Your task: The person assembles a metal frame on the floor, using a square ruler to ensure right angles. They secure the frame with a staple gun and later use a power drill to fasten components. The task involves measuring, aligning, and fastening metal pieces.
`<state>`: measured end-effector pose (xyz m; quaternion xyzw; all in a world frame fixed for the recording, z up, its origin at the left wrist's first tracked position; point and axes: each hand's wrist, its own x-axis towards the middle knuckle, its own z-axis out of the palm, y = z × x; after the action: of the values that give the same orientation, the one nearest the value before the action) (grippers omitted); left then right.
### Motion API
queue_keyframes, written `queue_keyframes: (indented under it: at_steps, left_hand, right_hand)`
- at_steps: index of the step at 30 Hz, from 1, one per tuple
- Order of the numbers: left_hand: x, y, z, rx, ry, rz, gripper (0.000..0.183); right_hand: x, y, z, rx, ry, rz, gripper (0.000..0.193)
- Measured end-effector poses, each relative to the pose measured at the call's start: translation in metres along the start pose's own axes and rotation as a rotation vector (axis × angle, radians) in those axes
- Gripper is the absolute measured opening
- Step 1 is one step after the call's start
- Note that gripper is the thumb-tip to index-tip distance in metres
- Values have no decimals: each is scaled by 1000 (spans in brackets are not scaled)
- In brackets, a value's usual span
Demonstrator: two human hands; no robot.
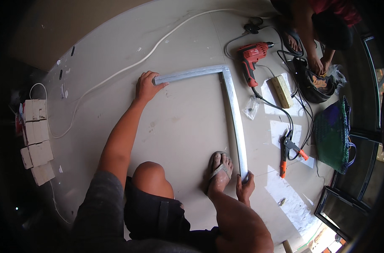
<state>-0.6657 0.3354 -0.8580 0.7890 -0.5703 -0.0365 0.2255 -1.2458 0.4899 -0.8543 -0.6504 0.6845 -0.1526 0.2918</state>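
An L-shaped piece of silvery metal channel (235, 114) lies on the tiled floor in front of me, its corner at the far right. My left hand (149, 87) grips the free end of the shorter far leg, fingers and thumb around it. At the near end of the longer leg, my right hand (245, 188) holds the metal with thumb and fingers on either side. My sandalled foot (220, 173) rests just left of that leg, close to my right hand.
Right of the metal lie a red corded drill (252, 59), a power strip (281, 91), an orange-handled riveter (291, 148) and a green woven bag (333, 133). Another person's hands (319, 65) reach into a black bag (312, 84). A white cable (158, 44) crosses behind; boxes (38, 134) stand left.
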Motion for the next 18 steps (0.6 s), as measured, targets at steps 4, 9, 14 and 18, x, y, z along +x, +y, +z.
queue_keyframes:
  at_steps: [4, 9, 14, 18]
  left_hand:
    - [11, -23, 30, 18, 135, 36, 48]
    - [13, -25, 56, 90, 179, -85, 53]
    - [12, -33, 49, 80, 134, -96, 53]
    - [15, -34, 44, 84, 81, -129, 54]
  right_hand:
    - [28, 3, 9, -67, 21, -87, 47]
    - [56, -13, 8, -214, -26, -157, 55]
    - [52, -7, -13, -213, -146, -150, 70]
    - [30, -7, -32, -243, -212, 31, 69]
